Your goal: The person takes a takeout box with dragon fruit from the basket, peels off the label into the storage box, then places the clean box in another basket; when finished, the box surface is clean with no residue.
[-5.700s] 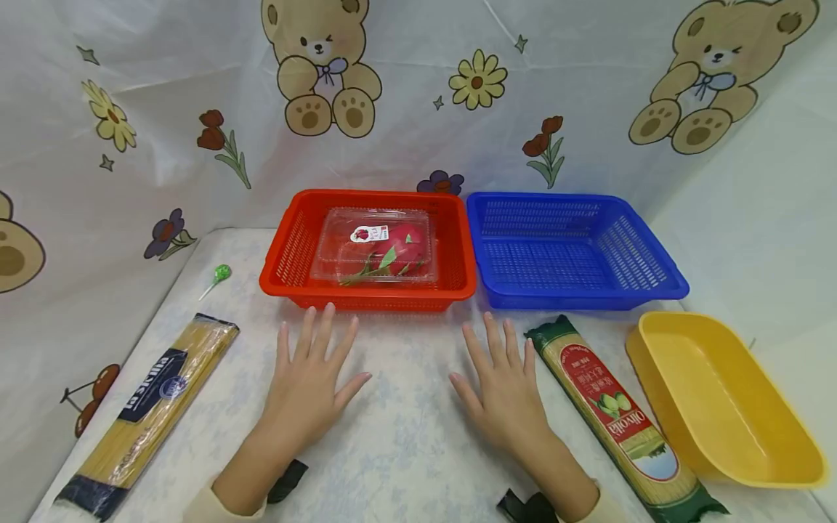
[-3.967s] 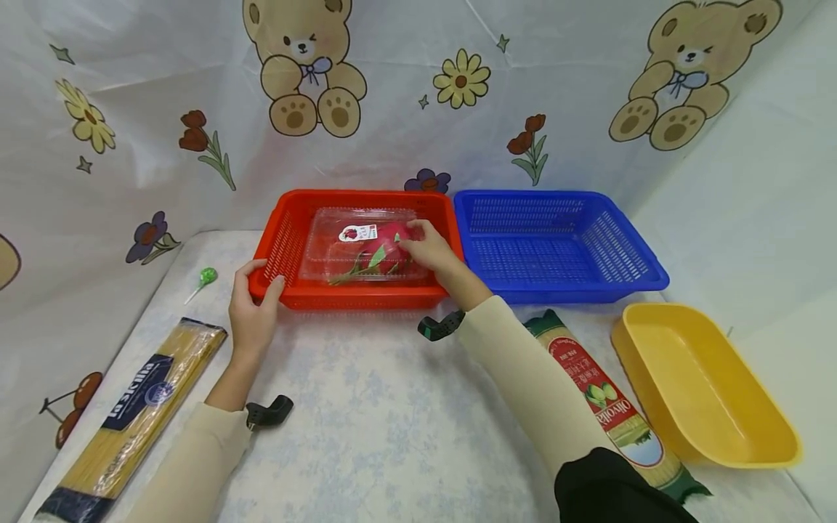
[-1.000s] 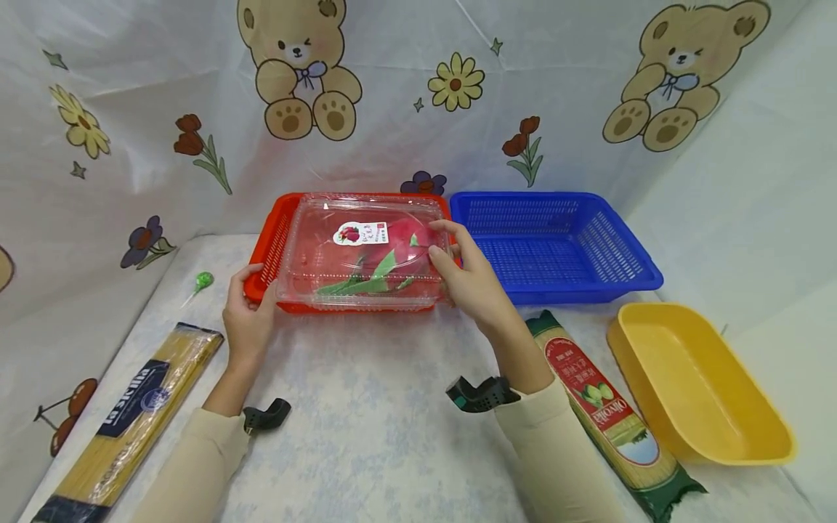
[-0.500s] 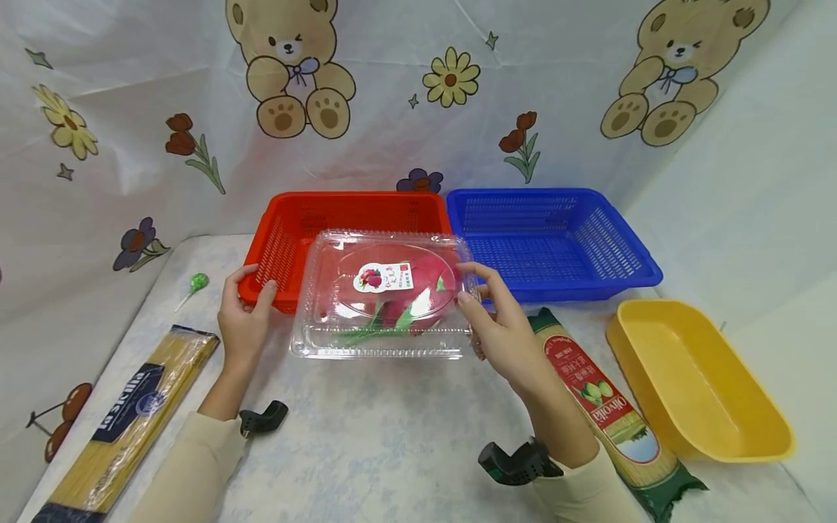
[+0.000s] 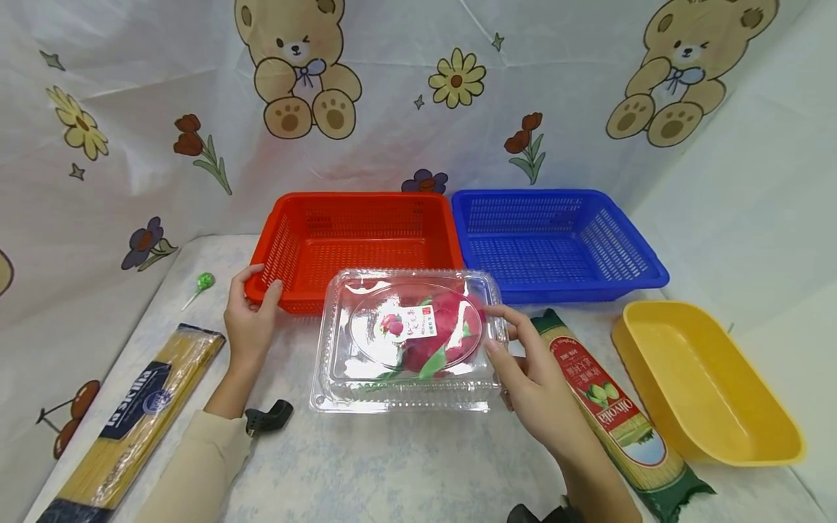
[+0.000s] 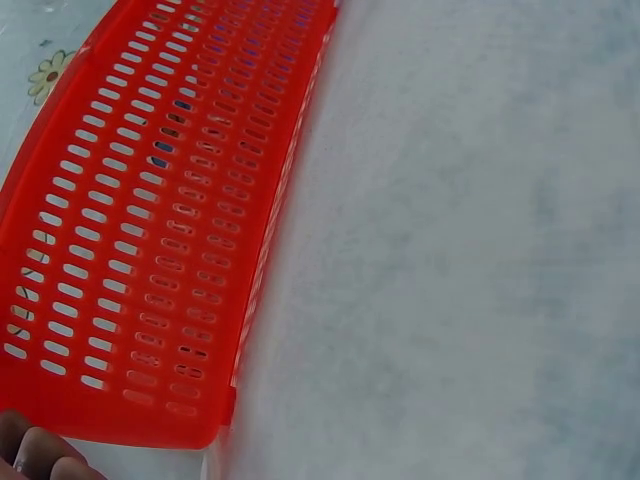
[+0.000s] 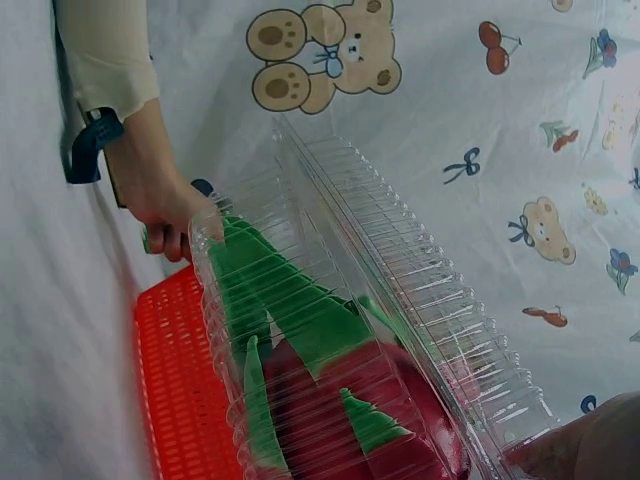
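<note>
My right hand (image 5: 539, 392) grips the right end of a clear plastic clamshell box (image 5: 340, 378), held in front of the red basket (image 5: 373, 250). A pink dragon fruit (image 5: 447, 327) with green leaves shows inside it, and a white label is on the lid. In the right wrist view the box (image 7: 430, 300) fills the middle, the fruit (image 7: 300, 400) seen through its ribbed side. My left hand (image 5: 251, 319) holds the front left corner of the red basket, thumb in front. The left wrist view shows the basket's slotted wall (image 6: 140, 210) and a few fingers (image 6: 40, 452).
A blue basket (image 5: 536, 254) stands against the red one's right side. Farther right are a yellow tub (image 5: 706, 385) and a green-ended spaghetti pack (image 5: 604, 396). At left lie another spaghetti pack (image 5: 144, 407) and a green lollipop (image 5: 205, 280). A patterned cloth (image 5: 392, 109) hangs behind.
The right hand has taken the clamshell box out of the red basket and brought it toward me, slightly rightward. The left hand went to the basket's corner and has stayed there.
</note>
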The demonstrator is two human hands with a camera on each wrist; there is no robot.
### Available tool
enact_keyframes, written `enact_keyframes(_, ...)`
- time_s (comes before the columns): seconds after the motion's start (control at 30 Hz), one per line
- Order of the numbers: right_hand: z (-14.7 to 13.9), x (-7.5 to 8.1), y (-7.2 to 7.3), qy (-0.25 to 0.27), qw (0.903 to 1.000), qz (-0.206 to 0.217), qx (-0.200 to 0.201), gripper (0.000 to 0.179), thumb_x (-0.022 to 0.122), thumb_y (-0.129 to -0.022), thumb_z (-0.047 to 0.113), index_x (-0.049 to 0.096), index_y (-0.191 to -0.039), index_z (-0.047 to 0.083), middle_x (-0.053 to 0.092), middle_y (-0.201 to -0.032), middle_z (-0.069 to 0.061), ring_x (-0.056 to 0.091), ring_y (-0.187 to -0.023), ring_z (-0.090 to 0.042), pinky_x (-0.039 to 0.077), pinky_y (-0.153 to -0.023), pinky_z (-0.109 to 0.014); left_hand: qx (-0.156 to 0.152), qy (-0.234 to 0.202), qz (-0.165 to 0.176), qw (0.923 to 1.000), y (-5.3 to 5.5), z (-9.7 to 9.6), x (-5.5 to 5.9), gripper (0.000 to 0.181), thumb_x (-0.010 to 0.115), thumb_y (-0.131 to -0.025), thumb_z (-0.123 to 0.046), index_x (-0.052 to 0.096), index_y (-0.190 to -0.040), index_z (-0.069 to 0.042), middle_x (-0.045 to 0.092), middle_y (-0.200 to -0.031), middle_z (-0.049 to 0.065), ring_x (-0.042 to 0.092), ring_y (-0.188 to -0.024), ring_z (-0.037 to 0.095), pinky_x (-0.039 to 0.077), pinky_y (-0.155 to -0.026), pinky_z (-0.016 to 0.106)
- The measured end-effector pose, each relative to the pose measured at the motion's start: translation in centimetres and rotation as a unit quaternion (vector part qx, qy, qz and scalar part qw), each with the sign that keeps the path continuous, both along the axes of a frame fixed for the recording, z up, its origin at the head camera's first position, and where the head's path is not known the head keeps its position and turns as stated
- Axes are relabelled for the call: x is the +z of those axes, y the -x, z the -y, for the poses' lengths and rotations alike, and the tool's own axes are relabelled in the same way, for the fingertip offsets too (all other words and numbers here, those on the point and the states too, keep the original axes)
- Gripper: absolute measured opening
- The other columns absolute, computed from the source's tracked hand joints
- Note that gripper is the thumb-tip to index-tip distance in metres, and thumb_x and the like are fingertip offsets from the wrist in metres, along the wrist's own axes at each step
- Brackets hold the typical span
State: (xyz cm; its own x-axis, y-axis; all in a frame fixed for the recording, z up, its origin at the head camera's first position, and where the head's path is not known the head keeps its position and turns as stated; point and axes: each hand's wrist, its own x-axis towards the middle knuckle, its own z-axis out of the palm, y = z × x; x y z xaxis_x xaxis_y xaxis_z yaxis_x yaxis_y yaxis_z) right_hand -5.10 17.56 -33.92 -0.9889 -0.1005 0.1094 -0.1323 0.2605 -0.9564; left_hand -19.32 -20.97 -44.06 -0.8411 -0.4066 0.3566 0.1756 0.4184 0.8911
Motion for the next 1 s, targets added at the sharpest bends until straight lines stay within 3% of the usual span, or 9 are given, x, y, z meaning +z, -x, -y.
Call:
enact_keyframes(0.43,-0.4,-2.4,-1.7,-0.009,0.9986,0.044,-0.026,0.038,0.056,-0.107,0.022,0.05,-0.143,0.032,0.038,-0.113,-0.014,0.042,-0.047,-0.015,0.04,-0.041,-0.025,0.002,0.003,0.009,1.0,-0.1,0.0,0.0,0.048,0.062,-0.101,-0.036,0.053,-0.144,-0.017,0.059,-0.142,0.003,0.051,-0.091,0.014,0.046,-0.07,0.011)
enact_keyframes(0.67,-0.6,-3.9,-1.6,-0.017,0.9977,0.058,-0.029,0.038,0.057,-0.106,0.02,0.051,-0.142,0.031,0.039,-0.114,-0.016,0.042,-0.048,-0.009,0.039,-0.04,-0.023,0.004,0.004,0.004,1.0,-0.1,0.1,-0.2,0.048,0.063,-0.101,-0.035,0.053,-0.143,-0.016,0.06,-0.139,0.004,0.05,-0.084,0.016,0.043,-0.065,0.013)
enact_keyframes(1.0,-0.8,-5.7,-1.1,-0.022,0.9933,0.105,-0.043,0.04,0.059,-0.105,0.02,0.051,-0.142,0.033,0.041,-0.117,-0.016,0.043,-0.05,-0.013,0.038,-0.042,-0.023,-0.003,0.0,0.005,1.0,0.0,0.0,-0.2,0.048,0.062,-0.102,-0.035,0.052,-0.144,-0.016,0.058,-0.142,0.003,0.054,-0.103,0.012,0.047,-0.078,0.011)
